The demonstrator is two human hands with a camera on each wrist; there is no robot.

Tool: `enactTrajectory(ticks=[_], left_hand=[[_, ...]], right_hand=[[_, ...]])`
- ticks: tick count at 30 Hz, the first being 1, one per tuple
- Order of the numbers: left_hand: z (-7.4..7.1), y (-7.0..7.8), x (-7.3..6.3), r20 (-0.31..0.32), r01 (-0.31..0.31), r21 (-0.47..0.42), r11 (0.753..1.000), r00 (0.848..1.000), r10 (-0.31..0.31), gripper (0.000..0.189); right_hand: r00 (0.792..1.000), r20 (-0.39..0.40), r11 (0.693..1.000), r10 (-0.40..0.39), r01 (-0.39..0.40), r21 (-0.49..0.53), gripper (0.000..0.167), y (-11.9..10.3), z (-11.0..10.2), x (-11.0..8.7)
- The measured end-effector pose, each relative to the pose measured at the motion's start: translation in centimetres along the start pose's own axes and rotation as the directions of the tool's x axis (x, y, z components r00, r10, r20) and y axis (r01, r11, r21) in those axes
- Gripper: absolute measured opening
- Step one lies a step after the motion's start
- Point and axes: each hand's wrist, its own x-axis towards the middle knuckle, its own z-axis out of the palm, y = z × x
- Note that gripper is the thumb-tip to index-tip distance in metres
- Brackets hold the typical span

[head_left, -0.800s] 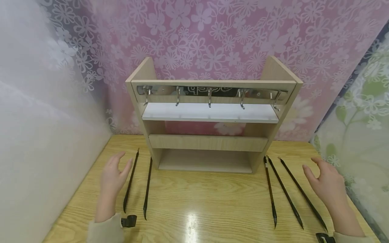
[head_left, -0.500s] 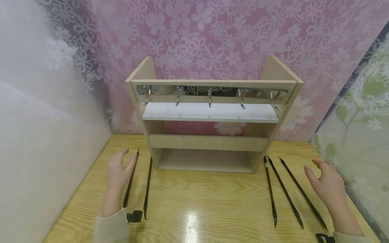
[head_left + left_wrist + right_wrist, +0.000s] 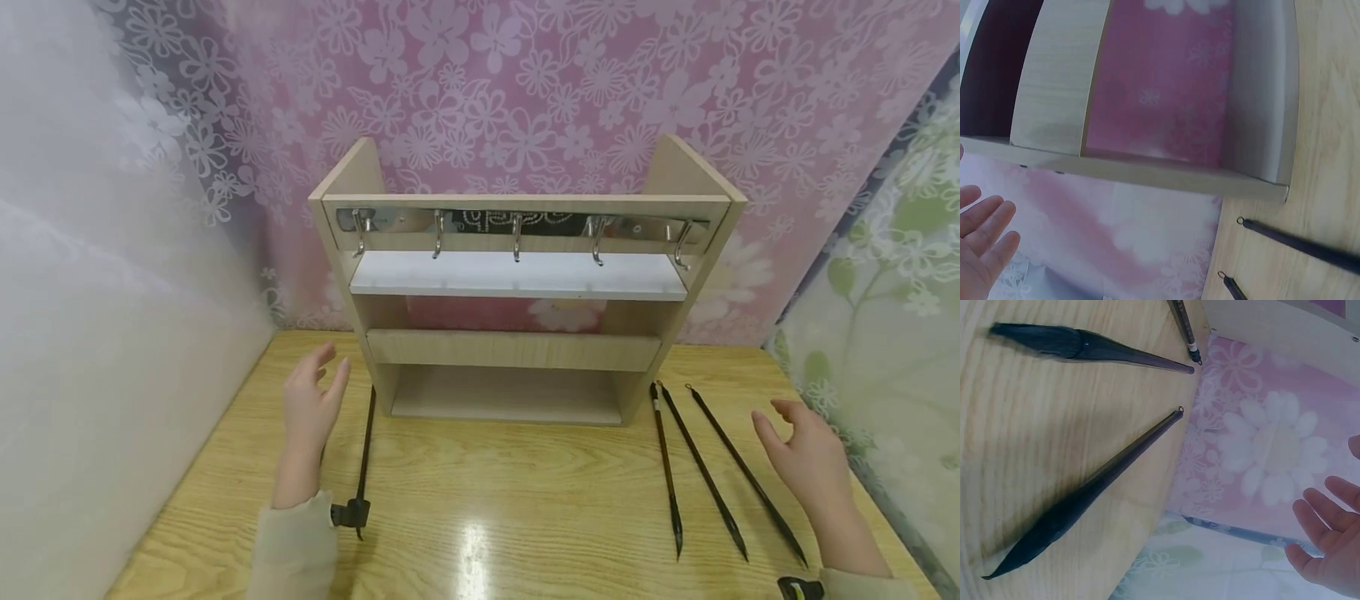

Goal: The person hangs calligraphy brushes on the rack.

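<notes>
My left hand (image 3: 310, 412) hovers over the table's left side with its fingers relaxed and nothing in them. It hides most of one dark calligraphy brush; another calligraphy brush (image 3: 367, 446) lies just right of it, partly covered by the wrist camera. At the right, my right hand (image 3: 810, 462) is held above the table, fingers loosely bent and holding nothing. Nearest to it lies a long calligraphy brush (image 3: 746, 475), with a second brush (image 3: 703, 471) and a third, browner brush (image 3: 666, 471) further left. Each has a hanging loop at its far end, clear in the left wrist view on one brush (image 3: 1297, 242).
Between the hands stands a light wooden rack (image 3: 513, 352) with a white shelf (image 3: 517, 275). A metal strip with several hooks (image 3: 517, 237) runs along its top front. Pale wall coverings rise close at the left and right, and a pink floral cloth (image 3: 517, 92) hangs behind.
My left hand has moved right and slightly away from me, now covering the leftmost brush. The right hand has hardly moved. The brushes and rack stay in place.
</notes>
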Motion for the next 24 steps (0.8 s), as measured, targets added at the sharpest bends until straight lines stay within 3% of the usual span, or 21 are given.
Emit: enactTrajectory(ticks=[8, 18, 24], left_hand=[[0.7, 0.4, 0.9, 0.019, 0.047, -0.047, 0.998, 0.999, -0.046, 0.031], [1.4, 0.5, 2.2, 0.014, 0.072, -0.061, 0.995, 0.997, -0.072, 0.033], [1.8, 0.7, 3.0, -0.001, 0.124, -0.083, 0.989, 0.992, -0.125, 0.033]], right_hand=[[0.999, 0.029, 0.999, 0.045, -0.045, 0.021, 0.052, 1.1, 1.1, -0.1], [0.999, -0.014, 0.998, 0.049, -0.048, 0.046, 0.047, 1.9, 2.3, 0.0], [0.996, 0.03, 0.995, 0.084, -0.086, 0.049, 0.049, 2.6, 2.8, -0.1]])
